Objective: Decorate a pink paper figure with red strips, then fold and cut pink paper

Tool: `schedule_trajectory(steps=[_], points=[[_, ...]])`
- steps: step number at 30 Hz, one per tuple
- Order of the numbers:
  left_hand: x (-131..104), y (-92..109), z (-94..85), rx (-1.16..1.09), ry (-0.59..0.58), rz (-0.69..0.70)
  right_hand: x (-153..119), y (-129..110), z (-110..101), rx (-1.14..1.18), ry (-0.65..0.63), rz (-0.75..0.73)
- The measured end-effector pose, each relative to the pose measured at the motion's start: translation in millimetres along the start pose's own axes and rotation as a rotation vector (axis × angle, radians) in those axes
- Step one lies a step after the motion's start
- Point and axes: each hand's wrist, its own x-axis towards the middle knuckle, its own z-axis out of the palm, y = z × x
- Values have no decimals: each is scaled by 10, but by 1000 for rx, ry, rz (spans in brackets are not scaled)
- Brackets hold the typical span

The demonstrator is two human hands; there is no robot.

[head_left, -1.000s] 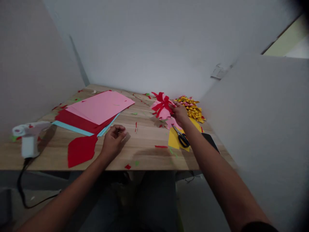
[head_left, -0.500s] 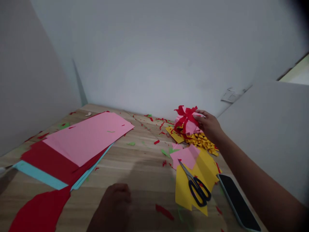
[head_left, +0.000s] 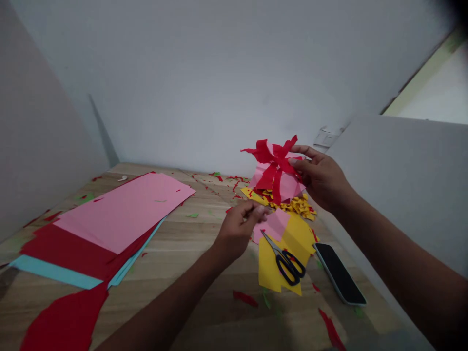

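Note:
My right hand (head_left: 321, 175) pinches the right side of a paper flower (head_left: 280, 168), with ragged red petals layered over pink paper. It is raised over a heap of folded yellow paper (head_left: 302, 207). My left hand (head_left: 241, 226) is below and left of the flower, fingers curled together; whatever they hold, if anything, is hidden. Close to its fingertips lies a pink paper piece (head_left: 276, 225), on top of cut yellow paper (head_left: 270, 265). Scissors (head_left: 283, 256) with dark handles rest on these sheets, blades pointing up and left.
A phone (head_left: 340, 275) lies at the right table edge. On the left are stacked pink sheets (head_left: 127, 209), red paper (head_left: 73, 251) and light blue paper (head_left: 54, 270). Red and green scraps litter the wooden table (head_left: 204, 273). A white earbud (head_left: 123, 178) lies at the back left.
My left hand has moved up and right from the front of the table toward the flower. My right hand has lifted the flower slightly, and its red petals stand out more. The view has shifted a little.

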Motion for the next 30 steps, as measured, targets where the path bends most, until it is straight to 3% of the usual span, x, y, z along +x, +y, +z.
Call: schedule_trajectory(steps=[3, 7, 13, 18, 20, 25, 30], points=[[-170, 20, -11, -158, -11, -56, -86, -97, -67, 0, 42, 36], [-413, 15, -199, -206, 59, -167, -140, -152, -112, -12, 95, 32], [-723, -76, -699, -87, 340, -296, -81, -125, -161, -15, 148, 0], [-920, -257, -1005, -26, 528, -346, 200, 86, -435, -61, 246, 49], [-991, -357, -1036, 72, 488, -369, 373, 213, -588, -110, 298, 97], [-1128, -588, -1050, 424, 227, -404, 866, 566, -972, -278, 416, 234], [-1129, -627, -1085, 583, 147, -434, 1345, 972, -1238, -441, 524, 349]])
